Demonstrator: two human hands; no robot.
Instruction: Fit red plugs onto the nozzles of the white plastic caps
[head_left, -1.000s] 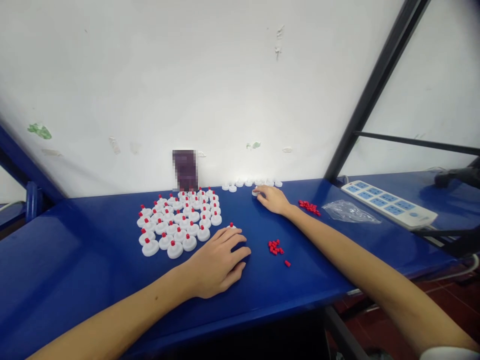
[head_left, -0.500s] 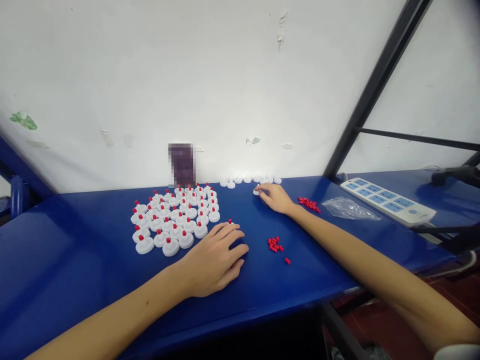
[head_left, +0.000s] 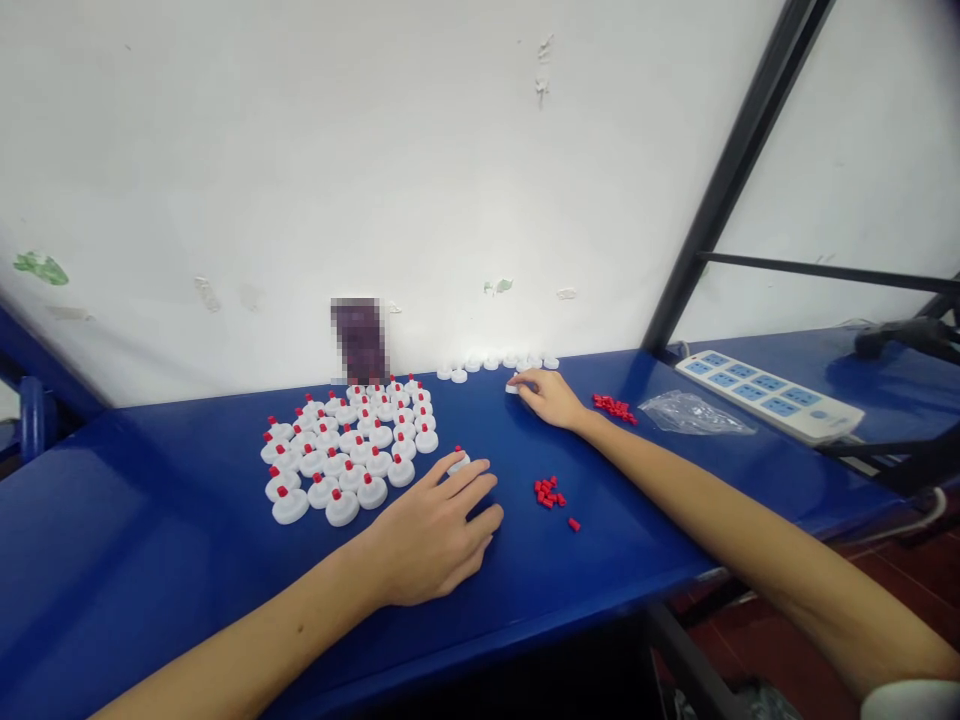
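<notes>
My left hand (head_left: 442,525) rests low over the table with its fingers apart. Just beyond its index and middle fingers is a white round cap with a red tip (head_left: 459,465), partly hidden by them; I cannot tell whether they touch it. To that hand's left stand several more white caps with red tips (head_left: 350,476), packed in a group. My right hand (head_left: 549,396) is farther back, its thumb and fingers closed on a white cap (head_left: 511,389) at the table surface. Between the hands lies a small heap of loose red tips (head_left: 549,493), one apart from the rest.
Several white caps without red tips (head_left: 491,362) line the wall. Right of my right hand are another red heap (head_left: 615,408), a clear plastic bag (head_left: 694,413) and a power strip (head_left: 772,395). A pixelated dark rectangle (head_left: 361,340) stands by the wall. A black frame post (head_left: 720,200) rises at right.
The view has shifted slightly. My left hand has drawn back a little from the red-tipped cap, so more of its white body shows. My right hand stays at the white cap.
</notes>
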